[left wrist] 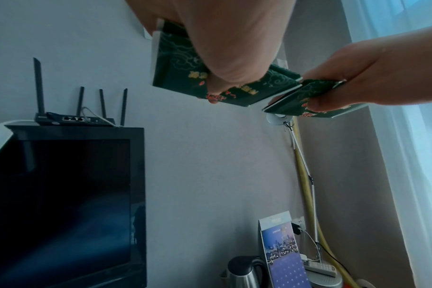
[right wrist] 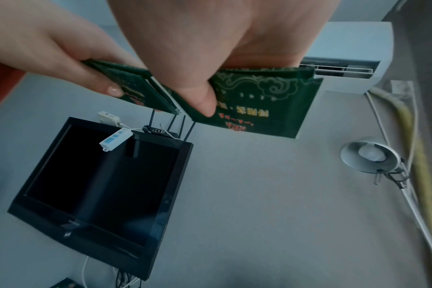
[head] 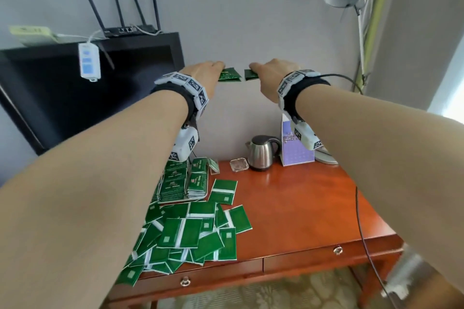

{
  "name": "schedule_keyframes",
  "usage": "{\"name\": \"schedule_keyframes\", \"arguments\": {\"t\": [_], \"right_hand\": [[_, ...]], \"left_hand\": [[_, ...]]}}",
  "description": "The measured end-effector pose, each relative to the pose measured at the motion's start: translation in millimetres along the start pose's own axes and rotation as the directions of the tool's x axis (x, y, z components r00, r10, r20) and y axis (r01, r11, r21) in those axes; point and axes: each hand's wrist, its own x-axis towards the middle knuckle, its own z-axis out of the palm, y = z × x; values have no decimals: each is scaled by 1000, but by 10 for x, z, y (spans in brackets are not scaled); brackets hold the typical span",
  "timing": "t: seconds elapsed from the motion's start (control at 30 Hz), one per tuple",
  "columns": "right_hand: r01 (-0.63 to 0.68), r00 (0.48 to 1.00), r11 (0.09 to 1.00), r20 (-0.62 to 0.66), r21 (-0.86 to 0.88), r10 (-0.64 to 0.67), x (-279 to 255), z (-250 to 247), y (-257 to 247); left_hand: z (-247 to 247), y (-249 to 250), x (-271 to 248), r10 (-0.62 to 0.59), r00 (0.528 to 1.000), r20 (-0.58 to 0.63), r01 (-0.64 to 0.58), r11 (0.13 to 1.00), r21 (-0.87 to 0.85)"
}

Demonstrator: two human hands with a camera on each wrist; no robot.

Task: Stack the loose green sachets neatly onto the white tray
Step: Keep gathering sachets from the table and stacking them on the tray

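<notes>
Two hands raised, each pinching green sachets.
Left hand (head: 204,73) grips one bundle (head: 229,74), right hand (head: 272,75) another (head: 250,74), nearly touching.

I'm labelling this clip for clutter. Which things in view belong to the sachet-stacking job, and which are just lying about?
Job: left hand and right hand, each gripping sachets; loose pile; stacks on the tray.

Lying about: kettle, glass dish, calendar, router, TV.
</notes>
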Motion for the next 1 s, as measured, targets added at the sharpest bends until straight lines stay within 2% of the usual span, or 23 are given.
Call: {"name": "schedule_keyframes", "arguments": {"t": [0.27, 0.53, 0.8, 1.0], "right_hand": [[61, 998, 998, 15, -3, -61, 345, 186, -422], [56, 996, 998, 76, -21, -54, 752, 403, -1273], [1, 992, 1000, 123, -6, 0, 1321, 721, -2459], [0, 990, 999, 139, 36, -5, 1706, 1158, -3106]], "left_hand": [[215, -494, -168, -80, 996, 44, 80, 997, 3], [556, -1362, -366, -135, 987, 88, 134, 991, 21], [1065, -2676, -419, -45, 988, 150, 40, 998, 38], [1517, -3263, -426, -12, 983, 184, 12, 1000, -2]]}}
